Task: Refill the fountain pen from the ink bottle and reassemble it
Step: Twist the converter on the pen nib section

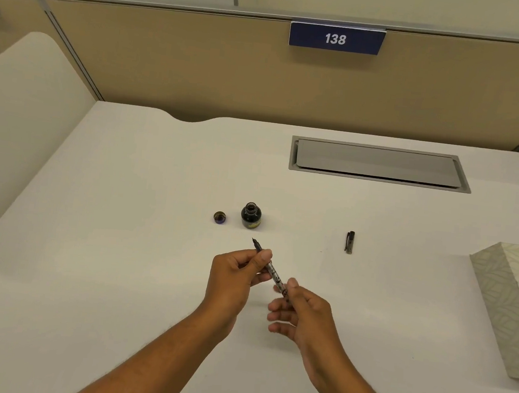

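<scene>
A slim fountain pen is held between both hands above the white desk, its nib pointing up and away toward the ink bottle. My left hand pinches the pen near the nib end. My right hand pinches the rear end with thumb and forefinger, other fingers spread. The dark ink bottle stands uncapped just beyond the nib. Its round cap lies to the left of the bottle. The pen cap, dark with a clip, lies on the desk to the right.
A patterned box sits at the right edge of the desk. A grey cable hatch is set into the desk at the back. A tan partition with a "138" sign closes off the far side.
</scene>
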Available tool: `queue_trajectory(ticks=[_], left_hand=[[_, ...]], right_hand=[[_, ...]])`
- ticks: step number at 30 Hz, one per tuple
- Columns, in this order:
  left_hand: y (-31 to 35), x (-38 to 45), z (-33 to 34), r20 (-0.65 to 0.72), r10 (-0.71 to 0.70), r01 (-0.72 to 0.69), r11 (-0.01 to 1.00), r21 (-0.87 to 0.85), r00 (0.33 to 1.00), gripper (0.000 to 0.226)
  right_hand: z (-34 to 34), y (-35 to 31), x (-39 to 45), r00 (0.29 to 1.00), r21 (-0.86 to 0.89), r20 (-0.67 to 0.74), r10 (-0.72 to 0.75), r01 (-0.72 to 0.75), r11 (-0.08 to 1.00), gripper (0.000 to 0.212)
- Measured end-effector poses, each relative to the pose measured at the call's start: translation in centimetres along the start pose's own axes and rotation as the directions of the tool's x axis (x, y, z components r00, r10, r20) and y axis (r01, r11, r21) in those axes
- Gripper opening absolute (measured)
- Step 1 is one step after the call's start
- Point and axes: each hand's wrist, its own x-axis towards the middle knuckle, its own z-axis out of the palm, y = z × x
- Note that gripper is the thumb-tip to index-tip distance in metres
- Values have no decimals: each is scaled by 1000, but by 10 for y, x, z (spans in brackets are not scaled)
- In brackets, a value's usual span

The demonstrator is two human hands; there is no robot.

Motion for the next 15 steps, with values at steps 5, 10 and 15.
queue_trajectory(ticks=[5,10,15], left_hand=[[2,-1,0,-10,-6,6,1000,-15,1000,22],[8,-2,-2,80,-64,69,995,-68,995,22],[3,-4,-3,164,-112,129,987,-97,980,32]], right_hand=[[0,0,-2,994,3,-54,-93,93,996,10],[0,0,-6,988,18,-67,-137,139,990,9],[-1,1,-7,981,32,-85,-176,179,983,8]])
